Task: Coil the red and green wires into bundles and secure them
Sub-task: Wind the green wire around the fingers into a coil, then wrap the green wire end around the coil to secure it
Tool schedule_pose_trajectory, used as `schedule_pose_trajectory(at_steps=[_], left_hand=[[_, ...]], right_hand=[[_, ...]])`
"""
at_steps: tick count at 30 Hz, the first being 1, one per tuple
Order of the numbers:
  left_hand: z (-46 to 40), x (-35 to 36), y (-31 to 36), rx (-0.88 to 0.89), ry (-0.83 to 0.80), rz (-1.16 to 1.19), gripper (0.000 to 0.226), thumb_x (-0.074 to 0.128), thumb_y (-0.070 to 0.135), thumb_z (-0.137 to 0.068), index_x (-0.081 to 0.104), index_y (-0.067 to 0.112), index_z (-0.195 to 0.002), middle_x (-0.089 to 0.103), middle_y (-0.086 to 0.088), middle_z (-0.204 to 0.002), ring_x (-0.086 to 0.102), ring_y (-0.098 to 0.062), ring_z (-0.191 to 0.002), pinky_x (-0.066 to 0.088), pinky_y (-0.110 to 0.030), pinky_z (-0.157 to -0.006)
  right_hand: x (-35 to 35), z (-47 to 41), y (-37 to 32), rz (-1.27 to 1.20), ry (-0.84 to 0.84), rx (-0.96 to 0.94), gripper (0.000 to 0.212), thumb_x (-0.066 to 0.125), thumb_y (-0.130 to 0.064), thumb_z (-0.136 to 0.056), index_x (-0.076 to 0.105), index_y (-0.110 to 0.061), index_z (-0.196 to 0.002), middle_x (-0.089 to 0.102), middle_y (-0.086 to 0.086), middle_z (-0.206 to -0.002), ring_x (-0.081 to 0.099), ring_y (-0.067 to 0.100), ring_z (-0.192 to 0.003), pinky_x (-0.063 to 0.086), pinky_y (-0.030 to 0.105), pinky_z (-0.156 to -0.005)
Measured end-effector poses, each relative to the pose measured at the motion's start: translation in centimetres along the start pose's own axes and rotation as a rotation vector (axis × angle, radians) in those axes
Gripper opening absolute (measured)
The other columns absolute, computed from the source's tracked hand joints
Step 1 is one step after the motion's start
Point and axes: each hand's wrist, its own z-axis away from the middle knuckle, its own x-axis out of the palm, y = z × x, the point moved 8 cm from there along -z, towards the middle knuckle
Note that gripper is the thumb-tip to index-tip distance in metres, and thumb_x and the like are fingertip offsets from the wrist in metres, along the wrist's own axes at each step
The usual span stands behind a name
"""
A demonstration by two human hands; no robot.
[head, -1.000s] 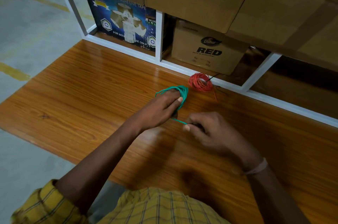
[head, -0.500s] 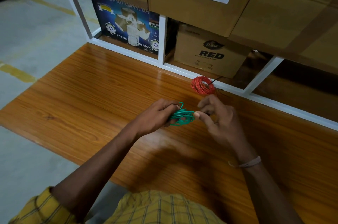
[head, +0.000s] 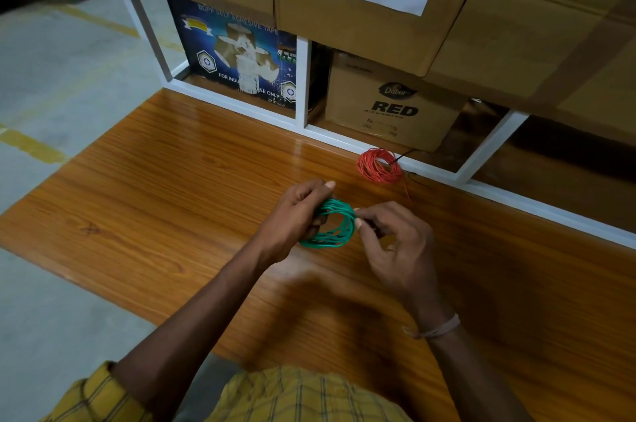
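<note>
Green wire coil (head: 335, 227) between both hands — red coil (head: 378, 165) apart.

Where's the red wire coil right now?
In the head view, the red wire coil lies on the wooden tabletop against the white shelf frame, below the Dabur RED box, beyond the right hand.
</note>
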Motion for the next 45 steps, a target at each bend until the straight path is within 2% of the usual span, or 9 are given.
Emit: schedule_pose_trajectory(at_steps=[4, 8, 13, 19, 22, 28, 38, 42, 45], left_hand=[[0.0, 0.8, 0.7, 0.021, -0.065, 0.109, 0.041, 0.062, 0.037, -0.107, 0.058, 0.004, -0.083, 0.038, 0.0, -0.062, 0.03, -0.011, -0.051, 0.023, -0.023, -0.045], [-0.4, 1.1, 1.0, 0.01, -0.077, 0.149, 0.027, 0.066, 0.029, -0.105, 0.063, 0.004, -0.094, 0.038, 0.003, -0.06, 0.026, -0.012, -0.052, 0.017, -0.027, -0.047], [-0.7, 1.4, 1.4, 0.041, -0.065, 0.176, 0.034, 0.06, 0.027, -0.108, 0.056, 0.013, -0.078, 0.038, -0.001, -0.06, 0.025, -0.011, -0.05, 0.013, -0.035, -0.049], [-1.3, 2.0, 0.3, 0.008, -0.061, 0.176, 0.039, 0.062, 0.034, -0.107, 0.058, 0.024, -0.069, 0.042, 0.005, -0.059, 0.03, -0.009, -0.044, 0.022, -0.023, -0.043], [-1.6, 2.0, -0.3, -0.005, -0.036, 0.142, 0.032, 0.066, 0.038, -0.104, 0.059, 0.02, -0.078, 0.047, 0.006, -0.059, 0.035, -0.007, -0.044, 0.03, -0.021, -0.042], [-1.8, 2.0, -0.6, -0.001, -0.03, 0.233, 0.018, 0.072, 0.029, -0.101, 0.065, 0.013, -0.096, 0.046, 0.003, -0.06, 0.036, -0.009, -0.045, 0.03, -0.024, -0.044], [-3.9, 2.1, -2.0, -0.148, 0.153, 0.386, 0.013, 0.065, 0.008, -0.102, 0.063, 0.009, -0.089, 0.043, 0.009, -0.05, 0.031, -0.004, -0.037, 0.024, -0.017, -0.037], [-4.6, 1.8, -2.9, -0.172, 0.167, 0.344, 0.015, 0.065, 0.007, -0.102, 0.064, 0.01, -0.087, 0.042, 0.008, -0.05, 0.029, -0.006, -0.038, 0.022, -0.017, -0.038], [-5.2, 1.5, -3.4, -0.184, 0.175, 0.347, 0.02, 0.065, 0.007, -0.102, 0.061, 0.011, -0.083, 0.04, 0.009, -0.05, 0.028, -0.005, -0.037, 0.022, -0.017, -0.038]], right_hand=[[0.0, 0.1, -0.5, 0.016, 0.067, -0.027, 0.018, 0.08, -0.017, -0.093, 0.076, -0.008, -0.108, 0.075, 0.001, -0.108, 0.071, 0.009, -0.096, 0.06, 0.031, -0.073], [0.6, 0.0, 0.5, -0.054, 0.094, 0.074, 0.011, 0.071, -0.012, -0.099, 0.071, -0.01, -0.109, 0.071, 0.002, -0.13, 0.069, 0.01, -0.118, 0.062, 0.036, -0.088], [1.5, 0.0, 1.3, -0.214, 0.068, 0.197, 0.004, 0.063, -0.015, -0.104, 0.062, -0.017, -0.106, 0.074, -0.003, -0.106, 0.074, 0.014, -0.1, 0.062, 0.049, -0.075], [1.8, 0.0, 2.2, -0.318, 0.037, 0.288, 0.005, 0.062, -0.01, -0.103, 0.059, -0.014, -0.104, 0.069, 0.003, -0.099, 0.072, 0.017, -0.093, 0.061, 0.038, -0.075], [2.0, 0.0, 2.5, -0.311, 0.014, 0.29, 0.006, 0.061, -0.01, -0.104, 0.057, -0.014, -0.104, 0.067, 0.002, -0.096, 0.071, 0.015, -0.089, 0.059, 0.032, -0.072], [1.7, -1.1, 3.5, -0.35, 0.011, 0.318, 0.001, 0.062, -0.011, -0.104, 0.063, -0.012, -0.104, 0.073, -0.001, -0.089, 0.076, 0.019, -0.086, 0.062, 0.045, -0.073], [3.2, -1.5, 6.5, -0.493, 0.075, 0.43, 0.014, 0.068, -0.008, -0.1, 0.072, -0.013, -0.113, 0.078, 0.001, -0.103, 0.077, 0.018, -0.1, 0.062, 0.034, -0.088], [3.7, -1.6, 8.9, -0.508, -0.013, 0.479, 0.019, 0.066, -0.02, -0.102, 0.074, -0.021, -0.12, 0.076, -0.004, -0.117, 0.072, 0.014, -0.113, 0.06, 0.036, -0.094], [2.4, -2.5, 12.8, -0.446, 0.03, 0.549, 0.018, 0.065, -0.027, -0.102, 0.073, -0.026, -0.118, 0.075, -0.006, -0.119, 0.069, 0.013, -0.114, 0.058, 0.034, -0.094]])
